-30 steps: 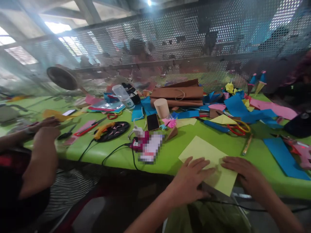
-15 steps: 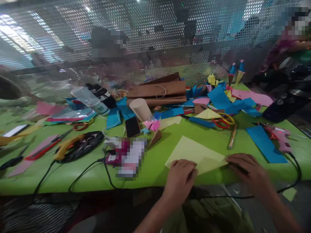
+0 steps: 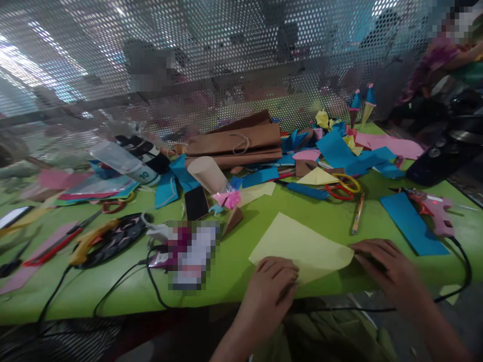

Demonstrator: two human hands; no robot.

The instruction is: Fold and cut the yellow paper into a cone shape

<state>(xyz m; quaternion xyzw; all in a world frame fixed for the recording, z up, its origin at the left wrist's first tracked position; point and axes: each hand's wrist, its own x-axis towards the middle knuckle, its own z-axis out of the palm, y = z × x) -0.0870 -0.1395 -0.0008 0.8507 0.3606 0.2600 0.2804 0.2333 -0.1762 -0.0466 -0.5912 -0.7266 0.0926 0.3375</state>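
A pale yellow paper sheet [image 3: 298, 244] lies on the green table [image 3: 241, 271] near its front edge, folded over at its near side. My left hand [image 3: 269, 286] rests on the sheet's near left corner with the fingers curled down on it. My right hand [image 3: 385, 266] presses flat on the sheet's right tip, fingers spread on the table. Both hands touch the paper; neither lifts it.
Behind the sheet lie a pencil [image 3: 357, 213], red-and-yellow scissors [image 3: 343, 187], a blue paper piece [image 3: 411, 223] and a pink glue gun [image 3: 432, 207] with a black cord. Brown paper bags [image 3: 236, 141], a phone [image 3: 196, 202] and coloured scraps crowd the back, before a perforated metal screen.
The view has swung right and down, so the co-worker's arms at the left left the picture. The yellow sheet's near part was folded over, and my left hand curled at its corner.
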